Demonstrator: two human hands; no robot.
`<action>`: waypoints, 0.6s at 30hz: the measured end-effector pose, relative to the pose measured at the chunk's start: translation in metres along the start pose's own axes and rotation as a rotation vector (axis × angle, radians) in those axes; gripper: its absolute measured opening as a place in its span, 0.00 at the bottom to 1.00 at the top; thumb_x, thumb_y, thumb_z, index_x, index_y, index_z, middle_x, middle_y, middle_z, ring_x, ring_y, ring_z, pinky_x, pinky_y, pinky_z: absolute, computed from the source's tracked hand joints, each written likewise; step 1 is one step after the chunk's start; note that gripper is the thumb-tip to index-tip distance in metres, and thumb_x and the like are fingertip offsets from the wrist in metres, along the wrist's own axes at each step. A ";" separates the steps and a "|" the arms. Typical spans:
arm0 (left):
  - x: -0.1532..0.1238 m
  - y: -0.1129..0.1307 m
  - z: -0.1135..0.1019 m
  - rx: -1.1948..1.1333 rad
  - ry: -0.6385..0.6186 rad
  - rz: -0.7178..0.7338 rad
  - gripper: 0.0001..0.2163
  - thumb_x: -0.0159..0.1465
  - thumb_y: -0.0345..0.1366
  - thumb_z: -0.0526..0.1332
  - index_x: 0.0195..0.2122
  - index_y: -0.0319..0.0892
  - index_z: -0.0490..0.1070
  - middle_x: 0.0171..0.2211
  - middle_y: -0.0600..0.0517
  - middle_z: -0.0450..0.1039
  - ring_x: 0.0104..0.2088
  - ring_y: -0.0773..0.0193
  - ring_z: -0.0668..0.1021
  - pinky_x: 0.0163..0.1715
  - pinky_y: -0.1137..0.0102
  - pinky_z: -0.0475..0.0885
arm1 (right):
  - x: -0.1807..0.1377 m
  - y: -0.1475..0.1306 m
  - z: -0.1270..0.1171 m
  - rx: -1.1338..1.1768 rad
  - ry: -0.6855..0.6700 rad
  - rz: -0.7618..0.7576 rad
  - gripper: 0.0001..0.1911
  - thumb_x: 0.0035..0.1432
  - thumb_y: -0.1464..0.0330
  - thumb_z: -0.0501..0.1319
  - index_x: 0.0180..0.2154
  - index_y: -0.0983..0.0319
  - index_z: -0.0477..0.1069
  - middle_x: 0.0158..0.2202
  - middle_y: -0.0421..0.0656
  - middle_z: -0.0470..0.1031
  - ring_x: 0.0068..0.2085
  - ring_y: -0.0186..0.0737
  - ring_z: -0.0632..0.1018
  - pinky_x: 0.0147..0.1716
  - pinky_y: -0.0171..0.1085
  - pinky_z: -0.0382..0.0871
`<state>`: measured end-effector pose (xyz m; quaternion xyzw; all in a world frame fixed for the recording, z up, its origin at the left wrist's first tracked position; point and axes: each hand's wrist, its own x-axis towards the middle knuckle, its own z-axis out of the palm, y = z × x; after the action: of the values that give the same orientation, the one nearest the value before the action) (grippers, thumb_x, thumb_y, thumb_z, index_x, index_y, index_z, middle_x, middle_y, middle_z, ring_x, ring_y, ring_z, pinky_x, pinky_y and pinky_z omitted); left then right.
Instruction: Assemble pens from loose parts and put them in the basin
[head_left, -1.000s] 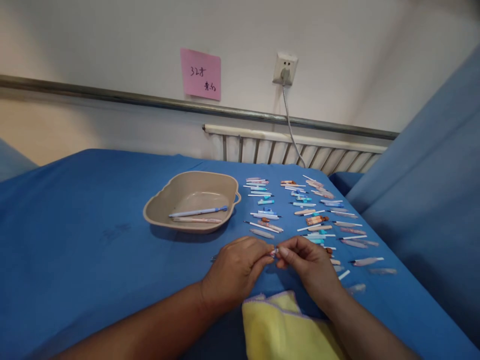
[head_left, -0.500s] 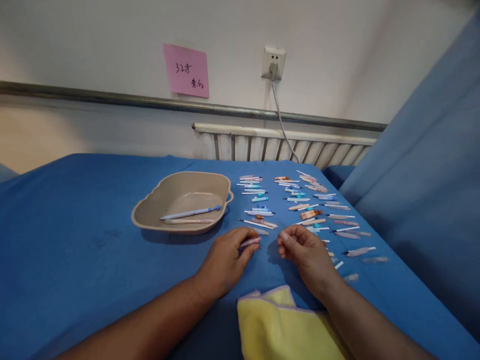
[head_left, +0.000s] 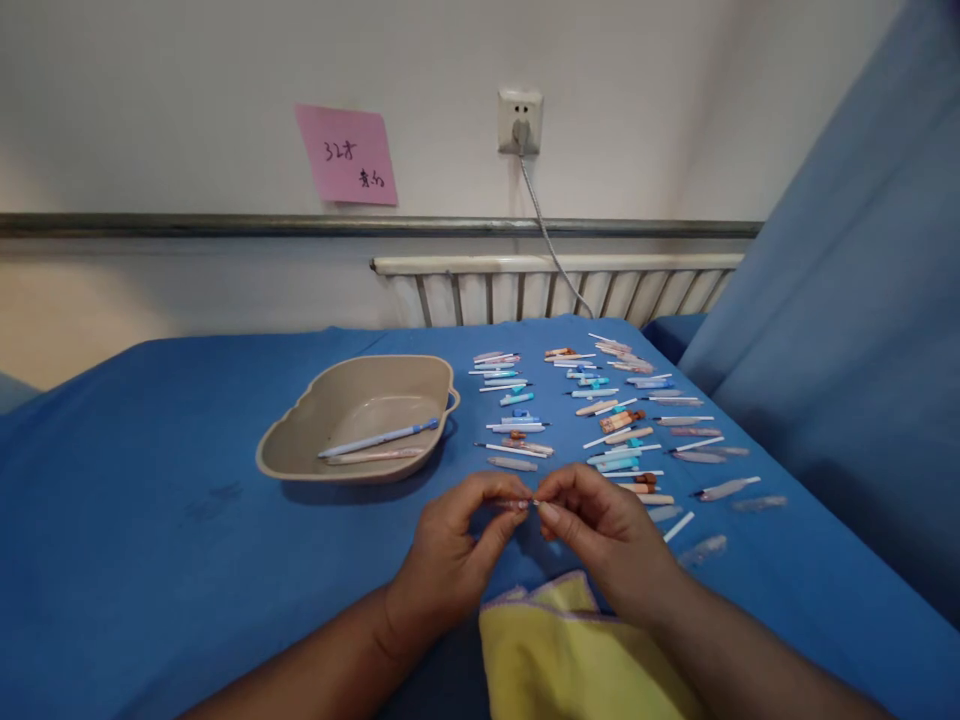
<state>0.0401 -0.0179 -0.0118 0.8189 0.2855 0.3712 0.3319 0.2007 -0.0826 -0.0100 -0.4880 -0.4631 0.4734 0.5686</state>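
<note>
My left hand (head_left: 456, 535) is closed on a pinkish pen barrel (head_left: 513, 504), mostly hidden by the fingers. Against its end, the fingertips of my right hand (head_left: 611, 535) are pinched; whatever small piece they hold is too tiny to make out. Both hands meet low over the blue cloth, in front of a grey pen part (head_left: 512, 464). Rows of disassembled pens, with barrels, white refills (head_left: 679, 527) and blue, brown and clear parts, lie beyond and to the right. Under my wrists is a yellow cloth (head_left: 559, 655) with a purple edge.
A beige basin (head_left: 300, 468) at left centre holds a blue pen (head_left: 379, 438) and a pinkish pen (head_left: 375, 456). Behind the blue-covered surface (head_left: 187, 430) are a white rail (head_left: 480, 265) and a wall socket (head_left: 520, 122) with a cord. A blue curtain (head_left: 832, 260) hangs right.
My right hand has moved left, so its fingertips now meet the end of the pen barrel in my left hand. The view has shifted slightly.
</note>
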 end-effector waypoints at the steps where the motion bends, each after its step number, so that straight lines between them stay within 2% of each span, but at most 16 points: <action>1: -0.001 0.001 0.000 -0.010 0.006 0.002 0.06 0.60 0.30 0.60 0.38 0.44 0.71 0.35 0.53 0.76 0.36 0.66 0.77 0.38 0.72 0.72 | -0.001 0.000 -0.001 -0.040 -0.012 -0.031 0.06 0.56 0.64 0.61 0.33 0.60 0.70 0.24 0.37 0.69 0.28 0.34 0.70 0.29 0.33 0.64; 3: -0.002 0.001 0.001 -0.027 0.010 0.001 0.05 0.60 0.29 0.60 0.38 0.43 0.70 0.35 0.53 0.76 0.36 0.66 0.77 0.39 0.72 0.72 | -0.002 -0.001 -0.002 -0.161 -0.020 -0.124 0.04 0.58 0.67 0.59 0.34 0.59 0.71 0.27 0.38 0.69 0.30 0.35 0.71 0.31 0.34 0.64; 7: -0.003 0.001 0.001 -0.031 0.007 0.005 0.05 0.60 0.28 0.60 0.37 0.43 0.69 0.35 0.53 0.76 0.37 0.66 0.77 0.39 0.72 0.72 | -0.004 -0.004 -0.005 -0.376 0.000 -0.285 0.07 0.59 0.70 0.56 0.33 0.58 0.73 0.28 0.39 0.70 0.31 0.36 0.72 0.32 0.34 0.64; 12: -0.004 0.003 0.000 0.008 -0.013 0.032 0.06 0.60 0.27 0.60 0.38 0.44 0.70 0.35 0.53 0.76 0.37 0.66 0.77 0.39 0.72 0.72 | -0.005 -0.007 -0.004 -0.417 0.029 -0.280 0.04 0.58 0.70 0.57 0.33 0.59 0.71 0.27 0.38 0.72 0.29 0.35 0.72 0.30 0.33 0.64; 18: -0.003 0.002 -0.001 0.071 -0.009 0.087 0.07 0.60 0.28 0.61 0.39 0.44 0.71 0.35 0.53 0.77 0.36 0.66 0.78 0.38 0.73 0.72 | -0.005 -0.009 -0.007 -0.509 0.023 -0.354 0.05 0.58 0.72 0.57 0.32 0.59 0.71 0.28 0.39 0.71 0.32 0.36 0.73 0.32 0.33 0.64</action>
<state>0.0381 -0.0211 -0.0117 0.8435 0.2610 0.3711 0.2874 0.2076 -0.0893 -0.0020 -0.5317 -0.6382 0.2304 0.5068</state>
